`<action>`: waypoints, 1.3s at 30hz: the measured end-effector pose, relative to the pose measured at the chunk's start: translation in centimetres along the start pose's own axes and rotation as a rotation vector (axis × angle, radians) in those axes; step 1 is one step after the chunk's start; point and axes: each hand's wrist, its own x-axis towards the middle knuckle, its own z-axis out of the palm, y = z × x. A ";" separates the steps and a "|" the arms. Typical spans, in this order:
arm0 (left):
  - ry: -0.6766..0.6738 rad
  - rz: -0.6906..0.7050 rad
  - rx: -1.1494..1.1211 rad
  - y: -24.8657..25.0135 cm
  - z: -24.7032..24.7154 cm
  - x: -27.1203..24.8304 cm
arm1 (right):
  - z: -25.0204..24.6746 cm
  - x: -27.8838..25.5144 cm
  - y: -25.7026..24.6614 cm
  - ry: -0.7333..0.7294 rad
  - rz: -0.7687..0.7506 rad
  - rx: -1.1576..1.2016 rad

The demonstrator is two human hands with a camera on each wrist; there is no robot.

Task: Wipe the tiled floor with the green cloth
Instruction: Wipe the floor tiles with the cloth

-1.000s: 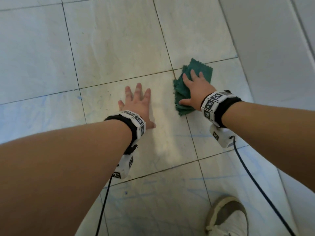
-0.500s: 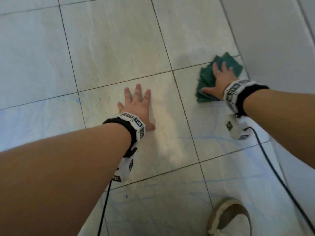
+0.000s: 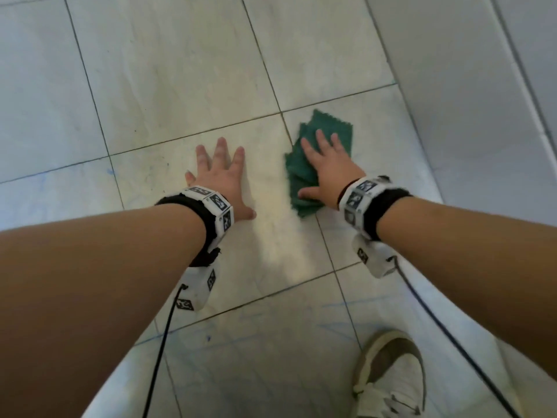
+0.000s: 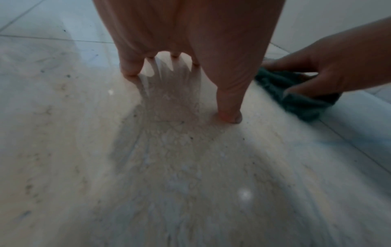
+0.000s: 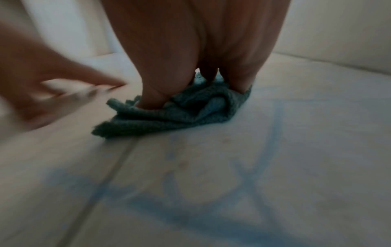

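Right hand flat on green cloth

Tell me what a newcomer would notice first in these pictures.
The green cloth stands out first, bunched on the pale tiled floor under the flat right hand, near a wall on the right. Beside it, the left hand is spread flat on a bare tile. Faint blue marks streak the tiles nearer the white shoe at bottom right.

Left hand: frame centre, flat, fingers spread, palm down.
Right hand: right of centre, fingers straight, pressed down flat.
Arms: bare, reaching in from the lower corners.
Wrists: banded with marker cuffs.
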 end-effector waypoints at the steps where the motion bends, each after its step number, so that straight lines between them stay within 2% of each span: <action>1: -0.001 -0.001 -0.003 0.0 -0.1 0.0 | -0.7 0.4 1.9 0.033 0.078 0.026; 4: 0.000 0.002 -0.006 0.1 -0.1 0.1 | -1.3 -0.4 6.8 0.050 0.263 0.083; 7: 0.008 0.009 0.002 0.1 0.1 0.1 | 0.3 -2.4 7.4 0.042 0.298 0.114; 11: 0.014 0.021 0.025 0.1 0.3 0.2 | 2.9 -4.6 2.6 0.007 0.189 0.085; 15: 0.020 0.028 0.033 0.0 0.2 0.3 | 3.9 -4.2 -3.5 -0.044 0.036 0.011; 17: 0.030 0.026 0.043 0.0 0.3 0.2 | 3.3 -3.2 -4.6 -0.059 -0.001 -0.014; 19: 0.029 0.031 0.040 -0.1 0.4 0.1 | 2.1 -2.0 -3.7 -0.041 -0.013 -0.015; 21: 0.031 0.035 0.039 -0.2 0.5 0.0 | 0.7 -0.8 -1.0 0.017 0.075 0.016; 24: 0.029 0.044 0.035 0.0 0.4 -0.2 | -0.3 -1.1 4.8 0.055 0.299 0.082; 27: 0.024 0.042 0.027 0.1 0.5 -0.3 | 1.1 -3.0 7.3 0.063 0.385 0.134; 30: 0.031 0.045 0.033 0.4 0.9 -0.6 | 3.1 -5.2 4.5 0.053 0.319 0.152; 35: 0.047 0.077 0.062 0.1 1.7 -1.1 | 6.3 -7.3 -3.7 -0.055 0.039 0.031; 39: 0.068 0.062 0.067 0.1 1.9 -1.1 | 6.5 -6.7 -3.7 -0.070 -0.001 0.027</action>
